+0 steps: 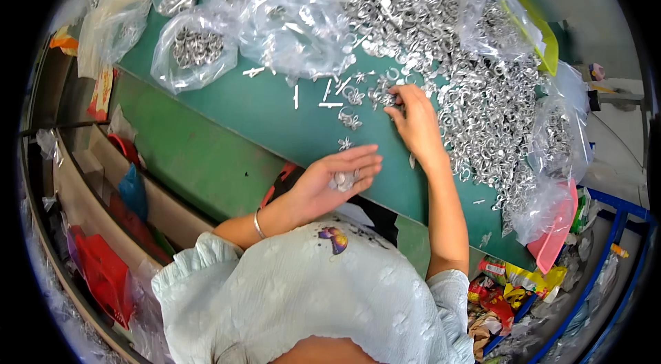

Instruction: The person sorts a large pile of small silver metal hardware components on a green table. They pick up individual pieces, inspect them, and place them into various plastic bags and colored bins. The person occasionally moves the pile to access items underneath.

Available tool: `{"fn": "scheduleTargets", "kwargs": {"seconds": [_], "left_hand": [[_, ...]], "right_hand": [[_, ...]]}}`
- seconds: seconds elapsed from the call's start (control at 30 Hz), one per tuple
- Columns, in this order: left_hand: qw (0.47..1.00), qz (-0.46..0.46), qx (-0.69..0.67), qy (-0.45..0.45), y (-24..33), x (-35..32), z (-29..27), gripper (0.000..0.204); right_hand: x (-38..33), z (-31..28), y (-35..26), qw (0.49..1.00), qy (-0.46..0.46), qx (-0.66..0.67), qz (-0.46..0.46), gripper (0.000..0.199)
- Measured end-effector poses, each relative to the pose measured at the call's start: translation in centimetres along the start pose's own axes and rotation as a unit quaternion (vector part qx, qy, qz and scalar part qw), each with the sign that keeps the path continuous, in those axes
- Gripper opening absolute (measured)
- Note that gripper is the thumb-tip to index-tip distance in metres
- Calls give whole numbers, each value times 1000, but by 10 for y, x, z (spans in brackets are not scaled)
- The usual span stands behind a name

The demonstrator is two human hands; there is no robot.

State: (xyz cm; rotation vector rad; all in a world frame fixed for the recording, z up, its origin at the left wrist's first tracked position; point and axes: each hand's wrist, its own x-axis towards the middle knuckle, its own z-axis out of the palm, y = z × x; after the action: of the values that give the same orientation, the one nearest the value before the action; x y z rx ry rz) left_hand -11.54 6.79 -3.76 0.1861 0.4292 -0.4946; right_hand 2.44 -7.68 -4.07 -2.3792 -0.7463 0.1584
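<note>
My left hand (339, 174) is turned palm up with its fingers stretched out, and several small flat silver pieces (343, 181) lie in the palm. Farther right and ahead, my right hand (413, 116) has its fingertips and thumb bent round a little cluster of silver rings (380, 95) on the table; the exact grip is partly hidden. Between the hands and the bags, a flower-like silver piece (345, 144) and a silver ring (350, 118) lie apart. Some thin silver bars (330, 104) are scattered to the left of the cluster.
A wide heap of silver rings (482, 116) covers the right side of the green table (261, 112). Clear plastic bags (196, 47) of metal pieces line the far side. A pink tray (556, 230) and a yellow-green tray (547, 37) border the heap. Drawers (138, 185) stand at left.
</note>
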Motion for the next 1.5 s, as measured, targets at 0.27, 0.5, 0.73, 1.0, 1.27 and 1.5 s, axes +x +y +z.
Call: {"fn": "scheduleTargets", "kwargs": {"seconds": [0.27, 0.5, 0.73, 1.0, 1.27, 1.5], "left_hand": [[988, 26, -150, 33, 6, 7, 12, 39], [994, 11, -105, -37, 5, 19, -1, 27], [985, 54, -70, 145, 12, 10, 25, 24], [947, 307, -64, 64, 83, -24, 31, 19], [875, 440, -121, 163, 127, -43, 4, 21], [892, 388, -136, 188, 118, -42, -11, 27]], "right_hand": [[-32, -9, -14, 989, 31, 147, 3, 23], [-66, 12, -34, 931, 24, 360, 52, 17], [-84, 14, -38, 882, 31, 455, 115, 17], [-95, 6, -32, 871, 48, 462, 158, 13], [-97, 8, -36, 870, 51, 465, 157, 14], [-96, 9, -40, 864, 46, 474, 166, 14]]}}
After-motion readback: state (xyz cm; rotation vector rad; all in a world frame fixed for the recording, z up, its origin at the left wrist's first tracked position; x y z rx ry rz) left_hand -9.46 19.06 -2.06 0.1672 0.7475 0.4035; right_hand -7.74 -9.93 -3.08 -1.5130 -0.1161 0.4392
